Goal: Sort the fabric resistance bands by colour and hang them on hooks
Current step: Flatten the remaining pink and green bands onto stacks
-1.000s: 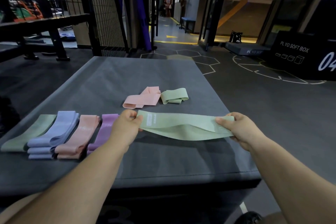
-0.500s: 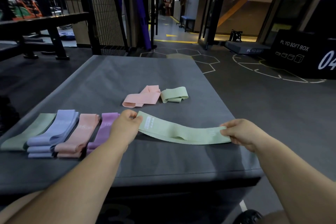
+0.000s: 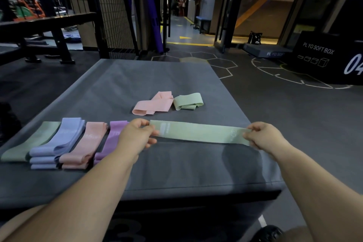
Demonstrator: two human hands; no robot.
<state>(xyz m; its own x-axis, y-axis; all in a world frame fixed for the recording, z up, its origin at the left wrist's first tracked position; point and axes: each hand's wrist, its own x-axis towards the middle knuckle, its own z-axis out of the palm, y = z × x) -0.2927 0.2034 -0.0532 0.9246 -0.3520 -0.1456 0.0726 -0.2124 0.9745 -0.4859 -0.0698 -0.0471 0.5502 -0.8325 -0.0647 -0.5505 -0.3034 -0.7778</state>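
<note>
Both hands are clamped on one pale green band [image 3: 198, 132]. The left hand [image 3: 135, 137] pinches one end and the right hand [image 3: 263, 137] the other, well apart, so the band is drawn flat across the lower middle of the frame, low over the bench [image 3: 176, 173]; whether it touches I cannot tell.

This looks like the sorting step: smoothing a band before it joins its colour. The next move would carry it to the green pile [image 3: 29, 143] at the far left, past the purple pile [image 3: 112, 139], pink pile [image 3: 86, 143] and lilac pile [image 3: 62, 139], which lie between and could be dragged askew.

A loose pink band [image 3: 153, 104] and a loose green band [image 3: 188, 101] lie crumpled at mid-frame, unsorted. No hooks show.
</note>
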